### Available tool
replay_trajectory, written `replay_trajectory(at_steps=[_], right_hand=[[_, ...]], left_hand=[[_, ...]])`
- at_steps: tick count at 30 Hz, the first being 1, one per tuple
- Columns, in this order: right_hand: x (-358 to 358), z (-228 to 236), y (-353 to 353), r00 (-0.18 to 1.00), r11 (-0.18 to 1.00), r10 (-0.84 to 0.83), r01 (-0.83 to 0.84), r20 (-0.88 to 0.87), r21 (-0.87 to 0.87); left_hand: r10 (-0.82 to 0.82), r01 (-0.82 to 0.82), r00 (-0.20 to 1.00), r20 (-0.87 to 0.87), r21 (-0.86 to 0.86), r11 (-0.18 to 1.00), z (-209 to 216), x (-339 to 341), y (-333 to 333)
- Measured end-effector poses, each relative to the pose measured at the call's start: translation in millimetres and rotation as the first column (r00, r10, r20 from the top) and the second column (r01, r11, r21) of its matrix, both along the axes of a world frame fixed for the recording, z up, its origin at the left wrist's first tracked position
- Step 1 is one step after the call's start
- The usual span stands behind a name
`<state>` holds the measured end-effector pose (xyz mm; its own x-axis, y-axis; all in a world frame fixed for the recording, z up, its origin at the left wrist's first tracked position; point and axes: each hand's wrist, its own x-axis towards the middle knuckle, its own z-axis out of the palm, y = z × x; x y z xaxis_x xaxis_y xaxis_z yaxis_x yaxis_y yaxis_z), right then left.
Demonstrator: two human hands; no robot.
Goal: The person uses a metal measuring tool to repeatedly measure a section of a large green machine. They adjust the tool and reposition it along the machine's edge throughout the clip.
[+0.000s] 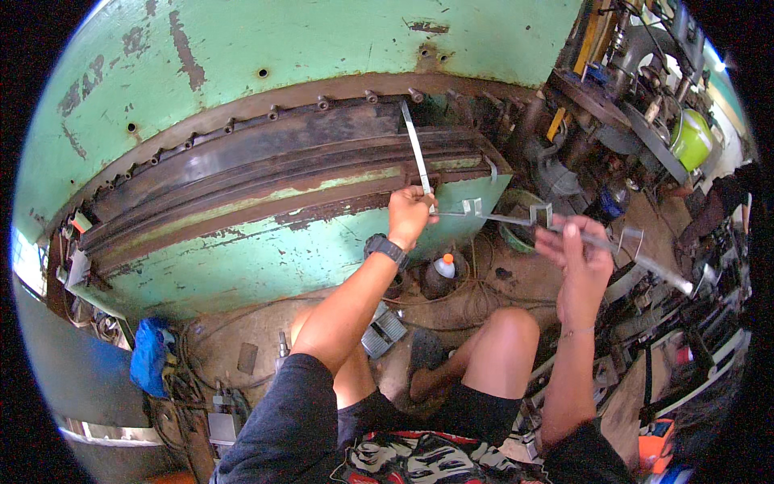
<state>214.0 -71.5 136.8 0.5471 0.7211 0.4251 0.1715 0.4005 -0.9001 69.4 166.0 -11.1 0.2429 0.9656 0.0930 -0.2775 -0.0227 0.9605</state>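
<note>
While pinching a bent metal strip (pixel 416 149) at the green press (pixel 266 266) with the left hand (pixel 412 216), has the right hand (pixel 579 258) half-curled at its outer length. Perhaps gripping; too blurred to tell.

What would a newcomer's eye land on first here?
Probably the big, scuffed green machine filling the upper left, with its curved-looking row of bolts. Next, near the centre, the left hand grips a pale metal strip slanting up across the machine's front; the right hand is blurred at right. A bright lime-green rounded object stands out at upper right.
</note>
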Motion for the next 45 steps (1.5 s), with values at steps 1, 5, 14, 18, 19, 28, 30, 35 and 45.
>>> replay_trajectory(at_steps=[1, 5, 14, 18, 19, 28, 30, 35, 45], right_hand=[[-2, 7, 12, 0.999, 0.999, 0.016, -0.017, 0.032, 0.028], [-12, 59, 57, 0.986, 0.993, 0.023, -0.042, 0.166, 0.11], [-31, 130, 164, 0.914, 0.98, 0.186, -0.198, 0.361, -0.003], [-51, 135, 189, 0.871, 0.976, 0.187, -0.218, 0.454, 0.017], [-56, 138, 193, 0.854, 0.975, 0.191, -0.224, 0.484, 0.01], [-77, 157, 236, 0.785, 0.983, 0.181, -0.167, 0.592, -0.079], [-80, 160, 241, 0.797, 0.979, 0.201, -0.176, 0.569, -0.098], [-78, 156, 250, 0.804, 0.98, 0.193, -0.189, 0.563, -0.065], [-77, 153, 262, 0.826, 0.976, 0.204, -0.214, 0.525, -0.041]], left_hand=[[-0.006, 0.006, 1.0, 0.015, 0.001, 1.0, 1, -5, 3], [-0.106, 0.119, 0.986, 0.132, -0.096, 0.988, 8, -11, 10], [-0.176, 0.199, 0.973, 0.15, -0.155, 0.968, 23, -32, 7], [-0.161, 0.164, 0.986, 0.042, -0.081, 0.983, 31, -37, 8], [-0.13, 0.132, 0.991, 0.036, -0.066, 0.989, 32, -38, 6], [-0.115, 0.116, 0.992, -0.054, 0.013, 0.993, 31, -43, 5], [-0.124, 0.127, 0.99, -0.071, 0.043, 0.991, 28, -43, 8], [-0.069, 0.07, 0.997, -0.024, 0.033, 0.997, 30, -42, 8], [-0.025, 0.029, 0.987, 0.159, -0.026, 0.999, 34, -44, 22]])
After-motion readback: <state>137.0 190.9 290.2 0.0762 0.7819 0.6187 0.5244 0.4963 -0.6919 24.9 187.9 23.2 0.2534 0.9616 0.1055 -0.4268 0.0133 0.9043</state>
